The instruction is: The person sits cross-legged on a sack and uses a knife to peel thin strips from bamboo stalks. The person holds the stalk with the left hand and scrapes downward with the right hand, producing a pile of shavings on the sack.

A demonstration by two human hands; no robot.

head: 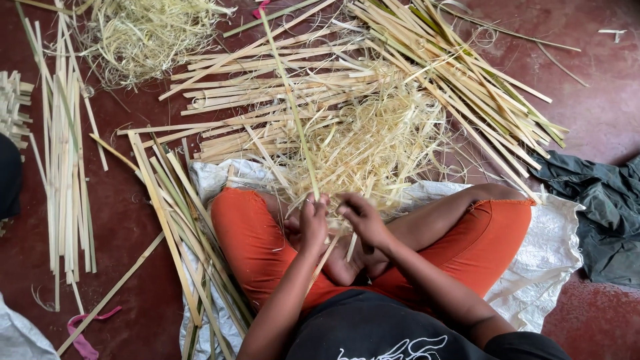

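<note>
We sit cross-legged on a white sack point(540, 267) that is spread on the dark red floor point(127, 227), and our knees in orange trousers point(250, 247) point out to both sides. Between the knees, our left hand point(312, 225) is closed around a long green-yellow strip point(293, 113). The fingers wrap it fully, and the strip goes up from the fist, away from us, over the pile in front. Its lower end passes under the hand toward our lap. Our right hand point(363, 219) is just beside the left one, with the fingers bent and the tips near the same strip. We cannot tell if this hand really holds the strip or only touches it.

At our left knee, a bundle of long flat strips point(177, 220) lies slanted on the sack and on the floor. At the bottom left a pink rag point(83, 333) lies on the floor. Just beyond the hands there is a heap of thin curly shavings point(373, 143). Behind it many pale split strips point(267, 80) lie crossed, and to the right a thicker bundle with green edges point(480, 87) runs diagonal. At the far left, 1 more row of strips point(63, 153) lies nearly straight. On the right edge a dark grey cloth point(600, 207) lies crumpled. A second heap of shavings point(147, 33) is at the top left.
</note>
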